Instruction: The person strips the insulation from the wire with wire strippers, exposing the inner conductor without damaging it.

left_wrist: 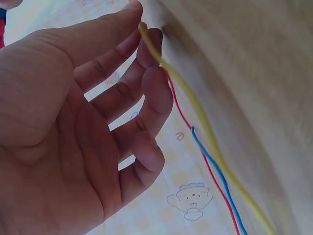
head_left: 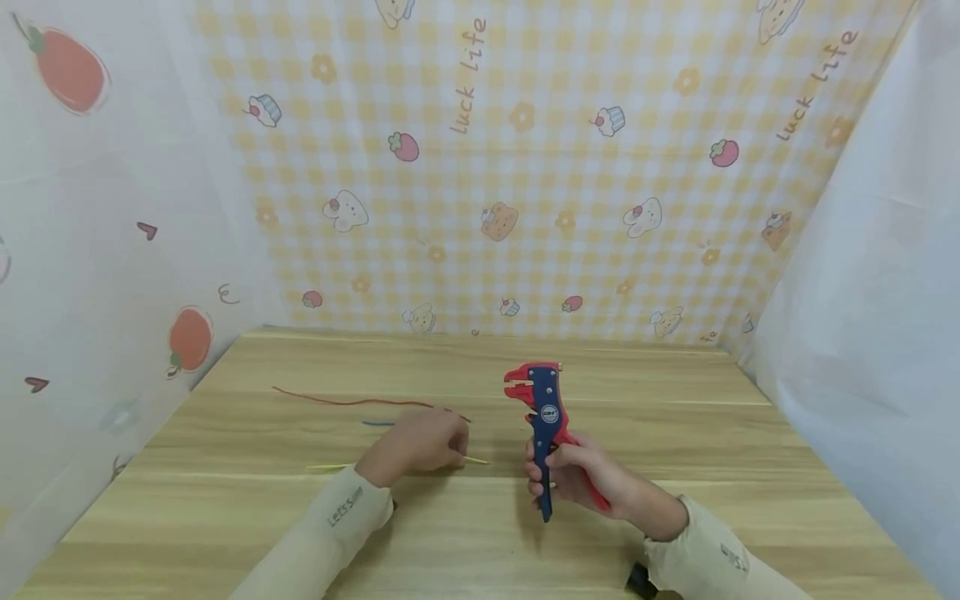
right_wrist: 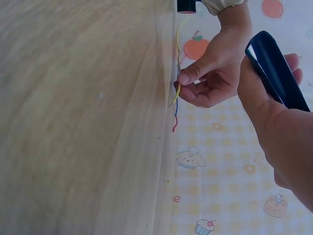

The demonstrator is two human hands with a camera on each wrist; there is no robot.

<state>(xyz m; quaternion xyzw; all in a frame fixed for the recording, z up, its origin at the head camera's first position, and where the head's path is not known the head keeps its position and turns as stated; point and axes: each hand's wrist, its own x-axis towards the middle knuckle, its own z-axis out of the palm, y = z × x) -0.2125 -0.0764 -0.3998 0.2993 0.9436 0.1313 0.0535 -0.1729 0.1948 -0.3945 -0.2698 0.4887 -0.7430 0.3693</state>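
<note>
My left hand (head_left: 423,439) pinches a yellow wire (left_wrist: 199,108) between thumb and fingertips, low over the table. A short end of that wire sticks out to the right of the fingers. Behind the hand lie a long red wire (head_left: 352,404) and a blue wire (head_left: 377,423), partly hidden by it. To the right, my right hand (head_left: 600,479) grips a wire stripper (head_left: 547,400) by its red and blue handles, head up and its mouth facing left. In the right wrist view only a dark handle (right_wrist: 276,73) of the tool shows. The stripper and yellow wire are apart.
The wood-grain table (head_left: 480,550) stretches beneath both hands. A patterned cloth (head_left: 562,183) hangs behind it, with white sheets at the left and right sides. A black object (head_left: 640,581) sits by the right cuff.
</note>
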